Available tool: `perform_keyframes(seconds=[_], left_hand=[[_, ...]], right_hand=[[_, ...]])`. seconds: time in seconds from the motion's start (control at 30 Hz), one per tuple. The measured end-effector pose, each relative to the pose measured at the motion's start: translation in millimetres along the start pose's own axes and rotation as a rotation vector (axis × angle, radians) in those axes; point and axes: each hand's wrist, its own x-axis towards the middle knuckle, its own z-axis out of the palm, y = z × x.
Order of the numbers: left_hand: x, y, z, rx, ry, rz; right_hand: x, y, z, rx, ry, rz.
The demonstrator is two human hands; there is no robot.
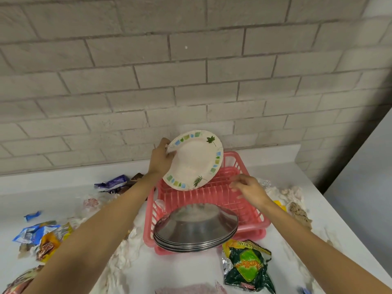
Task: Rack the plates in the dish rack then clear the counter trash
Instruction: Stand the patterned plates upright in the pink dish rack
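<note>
A pink plastic dish rack stands on the white counter. Several steel plates lean stacked in its near end. My left hand grips the left rim of a white plate with green and blue squares and leaf prints, held tilted above the rack's far slots. My right hand hovers over the rack's right side with loosely curled fingers, holding nothing.
Trash lies around the rack: a green and yellow snack bag in front, blue and yellow wrappers at left, a purple wrapper behind, crumpled tissues at right. A brick wall rises behind the counter.
</note>
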Motion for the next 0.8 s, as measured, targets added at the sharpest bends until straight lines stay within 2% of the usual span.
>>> perform_keyframes(seconds=[0.13,0.3,0.43,0.67,0.8], left_hand=[[-8.6,12.8,-2.5,0.002,0.047,0.105],[-19.6,24.6,-22.7,-0.182,0.163,0.079],[-30.7,33.3,-38.1,-0.446,0.224,-0.045],[-71.7,31.9,-41.5,-0.78,0.199,-0.404],[-95.1,27.6,-38.5,-0.881,0.16,-0.514]], right_hand=[[2.2,-9.1,0.6,0.083,0.006,0.036],[6.9,-18.5,4.4,0.201,0.014,0.07],[10.5,-29.0,9.0,0.336,0.028,0.056],[5.3,-42.3,23.9,0.836,-0.103,0.026],[-2.4,-38.7,28.3,0.845,0.006,0.138]])
